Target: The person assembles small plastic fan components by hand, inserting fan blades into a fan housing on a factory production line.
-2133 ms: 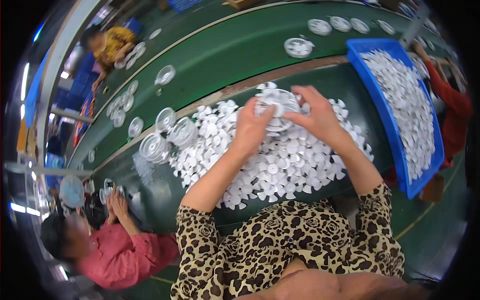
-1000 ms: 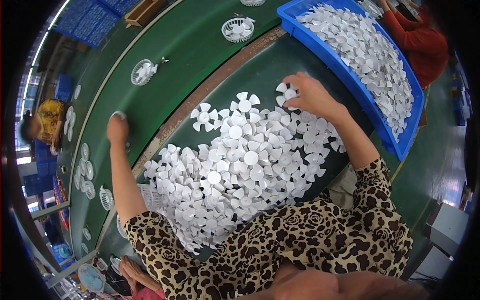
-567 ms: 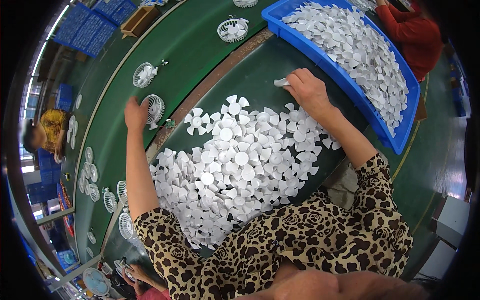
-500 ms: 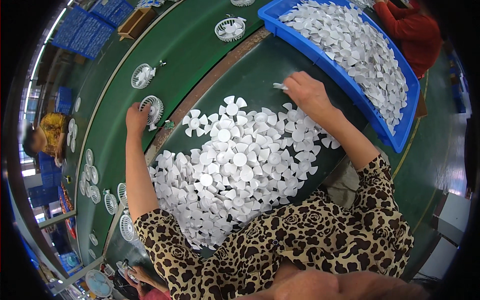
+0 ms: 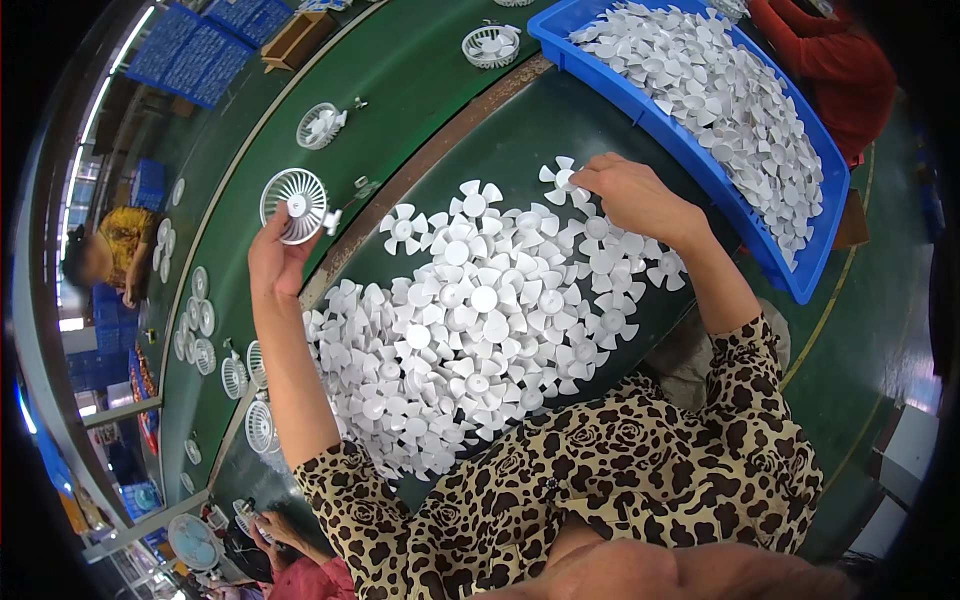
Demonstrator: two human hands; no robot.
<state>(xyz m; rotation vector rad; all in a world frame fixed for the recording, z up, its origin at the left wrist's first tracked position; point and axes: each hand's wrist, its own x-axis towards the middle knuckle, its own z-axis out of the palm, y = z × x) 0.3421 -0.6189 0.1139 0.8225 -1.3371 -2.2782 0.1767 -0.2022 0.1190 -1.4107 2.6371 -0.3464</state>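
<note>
My left hand (image 5: 275, 264) grips a white fan cage (image 5: 296, 195) by its lower edge, over the near side of the green belt. The cage's ribbed inside faces up, and a small fitting sticks out on its right. Between the fingertips of my right hand (image 5: 640, 203) is a white fan blade (image 5: 562, 175), at the far edge of a big pile of loose fan blades (image 5: 480, 325). The pile lies on the dark green table between my forearms. Some of my right fingers are hidden behind the hand.
A blue bin (image 5: 690, 150) full of fan blades stands at the far right, with a person in a red sleeve (image 5: 845, 70) beyond it. More fan cages (image 5: 322, 126) lie along the green belt (image 5: 400, 110). Another person (image 5: 125, 245) sits across the belt at left; someone's hands (image 5: 270, 530) work at lower left.
My left hand has lifted the fan cage off the belt and tilted its inside upward. My right hand has moved slightly down and right, and its fan blade now shows face-on.
</note>
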